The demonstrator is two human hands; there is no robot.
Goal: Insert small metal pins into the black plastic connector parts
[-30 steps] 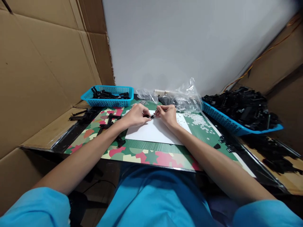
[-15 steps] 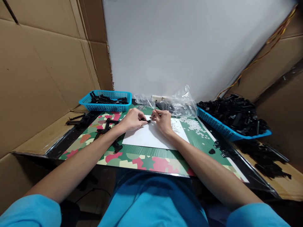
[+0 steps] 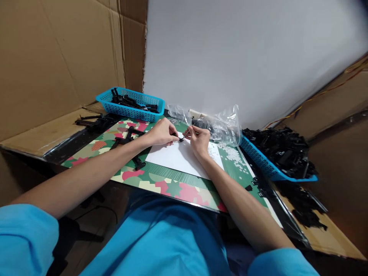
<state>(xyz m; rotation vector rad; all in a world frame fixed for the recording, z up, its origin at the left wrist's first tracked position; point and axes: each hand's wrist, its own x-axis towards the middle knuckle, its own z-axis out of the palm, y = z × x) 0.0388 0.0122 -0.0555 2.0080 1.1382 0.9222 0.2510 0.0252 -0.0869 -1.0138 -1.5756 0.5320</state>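
Over a white sheet (image 3: 172, 159), my left hand (image 3: 163, 132) is closed, its fingertips pinching a small black part (image 3: 181, 140) whose kind is too small to make out. My right hand (image 3: 199, 141) is closed around a thin tool that looks like tweezers (image 3: 186, 133), its tip slanting down to the black part. Tiny pale pieces (image 3: 213, 151) lie on the sheet just right of my right hand. Left of the sheet, larger black plastic parts (image 3: 130, 132) rest on the camouflage-patterned mat (image 3: 169, 188), partly behind my left forearm.
A blue basket (image 3: 130, 111) of black parts stands back left; another blue basket (image 3: 267, 165), heaped high, is at right. Clear plastic bags (image 3: 227, 128) lie at the back. Small white discs (image 3: 234, 155) are scattered on the mat. Cardboard walls (image 3: 71, 50) enclose the left side.
The camera view has tilted and shifted. Both hands stay close together over the sheet, and the tool tip still meets the black part, which now sits slightly lower than my left fingertips.
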